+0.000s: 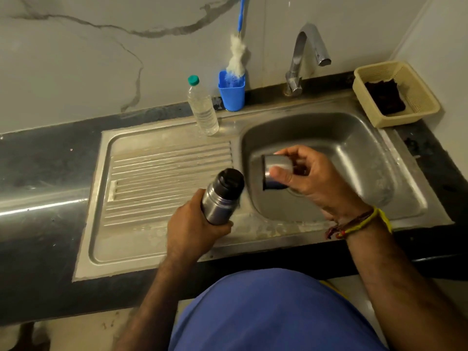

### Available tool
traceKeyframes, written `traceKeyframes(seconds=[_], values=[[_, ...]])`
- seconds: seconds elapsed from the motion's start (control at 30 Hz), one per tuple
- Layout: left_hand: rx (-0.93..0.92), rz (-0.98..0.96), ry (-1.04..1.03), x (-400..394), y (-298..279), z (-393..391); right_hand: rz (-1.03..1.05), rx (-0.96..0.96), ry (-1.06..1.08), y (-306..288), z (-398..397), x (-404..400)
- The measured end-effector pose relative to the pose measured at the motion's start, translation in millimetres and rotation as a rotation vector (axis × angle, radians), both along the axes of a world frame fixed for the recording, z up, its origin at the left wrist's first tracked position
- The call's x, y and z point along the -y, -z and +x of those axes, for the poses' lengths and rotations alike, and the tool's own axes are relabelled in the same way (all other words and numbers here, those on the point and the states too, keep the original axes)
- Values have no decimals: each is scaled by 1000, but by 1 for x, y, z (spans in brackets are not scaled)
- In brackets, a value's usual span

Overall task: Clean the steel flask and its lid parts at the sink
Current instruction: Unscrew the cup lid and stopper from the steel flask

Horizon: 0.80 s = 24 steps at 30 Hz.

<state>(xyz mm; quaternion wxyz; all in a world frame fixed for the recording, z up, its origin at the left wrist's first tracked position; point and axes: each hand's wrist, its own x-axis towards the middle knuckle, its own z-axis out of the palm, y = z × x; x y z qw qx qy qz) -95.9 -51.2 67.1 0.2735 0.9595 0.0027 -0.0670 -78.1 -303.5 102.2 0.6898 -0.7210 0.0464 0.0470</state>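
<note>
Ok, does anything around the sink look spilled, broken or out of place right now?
Nothing stands out. The left hand grips the flask, the right hand holds its steel cap over the sink; no spill or damage shows.

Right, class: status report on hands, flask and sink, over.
Left hand grips steel flask, stopper on. Right hand holds cap cup over sink basin. Tap dry. Nothing obstructing.
</note>
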Motion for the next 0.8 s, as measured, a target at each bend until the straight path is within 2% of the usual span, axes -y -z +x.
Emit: traceKeyframes(seconds=[0.13,0.3,0.43,0.8], values=[[44,-109,-129,-10,3,4,-76,-96,105,41,6,-3],[55,-219,-199,-23,13,14,-343,-76,-83,89,30,-32],[65,-315,-232,-31,19,16,-511,17,-95,108,61,-64],[41,-383,-308,-44,25,26,-551,-9,27,132,125,-108]])
